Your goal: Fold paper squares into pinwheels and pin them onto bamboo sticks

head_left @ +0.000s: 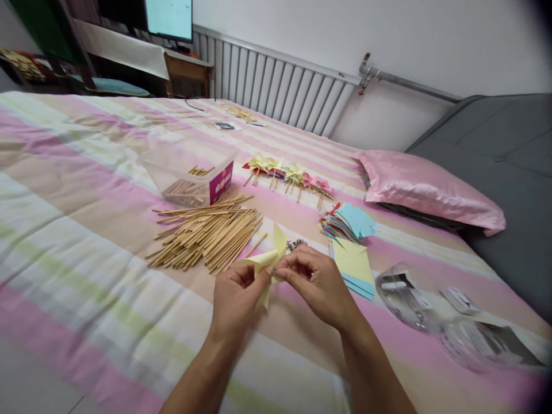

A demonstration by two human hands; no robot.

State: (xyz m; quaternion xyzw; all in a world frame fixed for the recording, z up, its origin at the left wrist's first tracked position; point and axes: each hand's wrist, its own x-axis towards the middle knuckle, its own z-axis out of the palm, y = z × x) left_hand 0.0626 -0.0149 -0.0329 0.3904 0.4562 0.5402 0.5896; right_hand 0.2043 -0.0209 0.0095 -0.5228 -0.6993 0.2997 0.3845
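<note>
My left hand (241,288) is closed on a pale yellow paper pinwheel (268,260), its folded blades rising above the fingers. Close against the pinwheel's middle, my right hand (311,280) pinches with thumb and forefinger; whatever is between those fingertips is too small to make out. Just beyond the hands lies a small heap of shiny metal pieces (295,244). A large pile of thin wooden sticks (211,233) spreads out ahead of my left hand. To the right of my right hand sits a stack of square paper, yellow sheet (352,261) uppermost.
A clear plastic box (185,167) with sticks inside stands behind the pile. Finished pinwheels (293,172) lie in a row farther back. Cut coloured paper (349,221), an open clear round container (405,293) and a pink pillow (426,187) are on the right of the striped bed.
</note>
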